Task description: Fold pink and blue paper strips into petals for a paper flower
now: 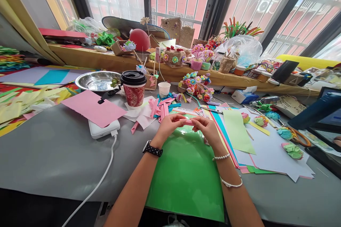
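My left hand (169,126) and my right hand (207,128) meet above a glossy green sheet (186,173) on the grey table (58,156). Both pinch a small pink paper strip (188,122) between their fingertips, left hand at its left end, right hand at its right end. The left wrist wears a black watch, the right wrist pearl and silver bracelets. Loose pink paper strips (157,108) lie just beyond my hands.
A red paper cup with a black lid (133,88), a steel bowl (96,80), a pink sheet (93,108) and a white power bank with cable (103,129) sit to the left. Stacked coloured sheets (245,138), folded paper flowers (293,150) and a tablet (323,113) lie right. The window ledge holds craft flowers.
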`<action>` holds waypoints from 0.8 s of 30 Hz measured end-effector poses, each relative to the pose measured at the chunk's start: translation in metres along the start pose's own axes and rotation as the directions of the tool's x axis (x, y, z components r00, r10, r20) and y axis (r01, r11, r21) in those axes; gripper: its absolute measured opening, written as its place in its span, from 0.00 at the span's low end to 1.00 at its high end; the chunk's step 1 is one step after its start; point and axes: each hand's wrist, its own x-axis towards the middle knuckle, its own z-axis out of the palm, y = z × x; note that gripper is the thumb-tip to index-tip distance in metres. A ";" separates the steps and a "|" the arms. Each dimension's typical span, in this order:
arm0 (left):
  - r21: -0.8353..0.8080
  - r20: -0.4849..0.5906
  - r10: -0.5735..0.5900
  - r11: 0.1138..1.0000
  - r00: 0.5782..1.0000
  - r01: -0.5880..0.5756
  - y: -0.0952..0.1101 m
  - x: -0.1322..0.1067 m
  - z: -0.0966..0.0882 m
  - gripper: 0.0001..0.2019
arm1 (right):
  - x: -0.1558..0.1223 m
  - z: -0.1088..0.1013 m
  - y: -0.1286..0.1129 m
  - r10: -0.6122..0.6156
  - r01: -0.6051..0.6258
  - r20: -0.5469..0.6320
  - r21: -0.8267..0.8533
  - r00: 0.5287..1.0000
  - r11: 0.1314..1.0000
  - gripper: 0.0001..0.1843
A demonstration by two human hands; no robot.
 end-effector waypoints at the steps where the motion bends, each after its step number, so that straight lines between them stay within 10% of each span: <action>1: -0.009 0.000 -0.001 1.000 1.000 0.001 0.001 0.000 0.000 0.12 | 0.000 0.000 0.000 0.001 -0.001 -0.002 -0.002 1.000 1.000 0.14; 24: -0.100 -0.056 -0.019 0.995 0.998 0.013 -0.003 0.001 0.003 0.13 | 0.001 0.002 0.008 -0.048 0.048 -0.058 0.006 0.997 0.999 0.15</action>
